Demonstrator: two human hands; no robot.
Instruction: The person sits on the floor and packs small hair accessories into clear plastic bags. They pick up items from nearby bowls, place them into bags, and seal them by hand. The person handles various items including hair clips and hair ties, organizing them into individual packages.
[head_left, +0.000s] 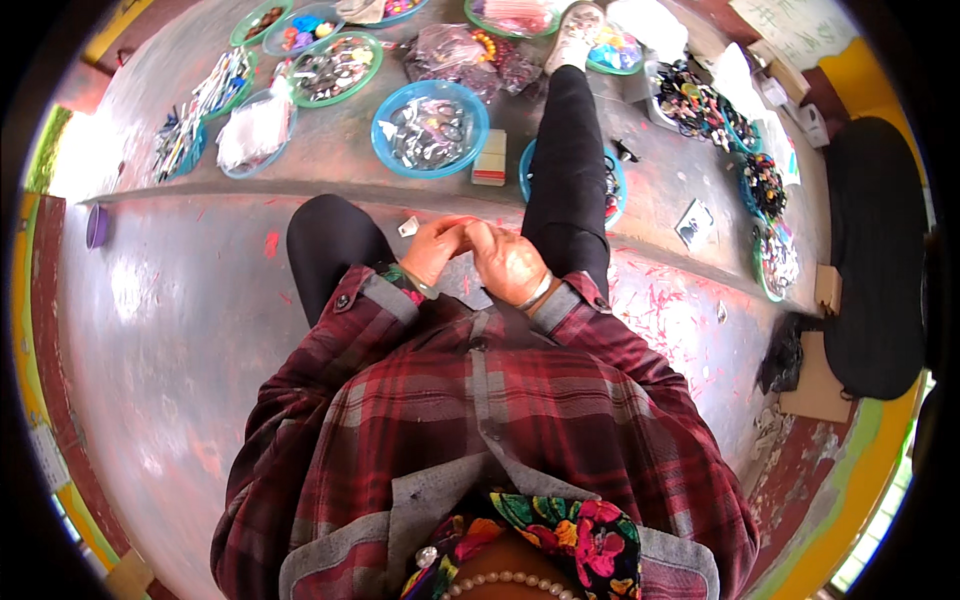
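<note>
At frame centre our left hand (436, 252) and right hand (508, 262) meet, grips unclear, above the worn grey-red floor (180, 320); bead-filled bowls (430, 128) crowd the top.

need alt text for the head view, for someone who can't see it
A seated person's left hand and right hand meet over their lap, pinching something too small to identify. Ahead, blue and green bowls of small trinkets cover a worn red floor.
</note>
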